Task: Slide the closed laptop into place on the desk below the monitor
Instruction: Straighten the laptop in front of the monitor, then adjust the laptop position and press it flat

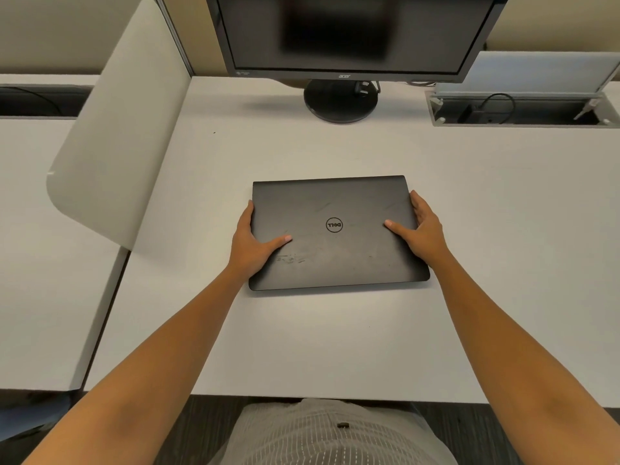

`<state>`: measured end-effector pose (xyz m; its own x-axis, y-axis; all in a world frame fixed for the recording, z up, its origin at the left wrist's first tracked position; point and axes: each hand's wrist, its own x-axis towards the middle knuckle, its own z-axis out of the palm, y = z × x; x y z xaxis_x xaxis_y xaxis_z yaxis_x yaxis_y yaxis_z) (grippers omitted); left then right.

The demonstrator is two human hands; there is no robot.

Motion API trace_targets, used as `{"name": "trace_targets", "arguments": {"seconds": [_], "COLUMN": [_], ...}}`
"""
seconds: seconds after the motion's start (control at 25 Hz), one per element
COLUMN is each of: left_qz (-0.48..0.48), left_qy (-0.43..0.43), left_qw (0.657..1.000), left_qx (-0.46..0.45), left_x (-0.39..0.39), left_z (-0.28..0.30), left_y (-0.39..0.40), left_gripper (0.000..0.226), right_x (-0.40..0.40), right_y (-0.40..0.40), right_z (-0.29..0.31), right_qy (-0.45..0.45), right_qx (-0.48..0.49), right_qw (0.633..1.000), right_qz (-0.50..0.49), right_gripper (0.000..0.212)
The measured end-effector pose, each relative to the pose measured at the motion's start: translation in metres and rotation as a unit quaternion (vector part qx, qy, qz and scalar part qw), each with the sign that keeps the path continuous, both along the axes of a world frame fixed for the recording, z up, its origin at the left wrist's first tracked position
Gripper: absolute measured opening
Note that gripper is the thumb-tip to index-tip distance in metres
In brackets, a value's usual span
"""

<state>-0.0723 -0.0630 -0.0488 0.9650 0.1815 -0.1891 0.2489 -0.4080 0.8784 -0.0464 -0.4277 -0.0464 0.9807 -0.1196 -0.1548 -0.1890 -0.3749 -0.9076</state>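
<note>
A closed black laptop [335, 203] lies flat on the white desk [302, 337], in line with the monitor [345, 31] and some way short of its round stand [340, 102]. My left hand [253, 241] clasps the laptop's left edge, thumb on the lid and fingers along the side. My right hand [422, 229] grips the right edge the same way. The lid's round logo faces away from me.
A pale divider panel [117, 135] rises along the desk's left side, with a neighbouring desk [37, 263] beyond it. An open cable tray [523, 110] with a raised lid and wires sits at the back right. The desk's front edge is near my lap.
</note>
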Motion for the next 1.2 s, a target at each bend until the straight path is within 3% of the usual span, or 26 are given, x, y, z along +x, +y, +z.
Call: {"name": "trace_targets", "arguments": {"seconds": [1.2], "left_qz": [-0.005], "left_qy": [-0.007], "left_qw": [1.0], "left_qx": [0.014], "left_x": [-0.052], "left_z": [-0.003], "left_y": [0.009], "left_gripper": [0.115], "right_x": [-0.067], "right_y": [0.012], "right_z": [-0.002], "right_qy": [-0.015], "right_qx": [-0.037], "right_qw": [0.999], "right_qz": [-0.016], "right_gripper": [0.089]}}
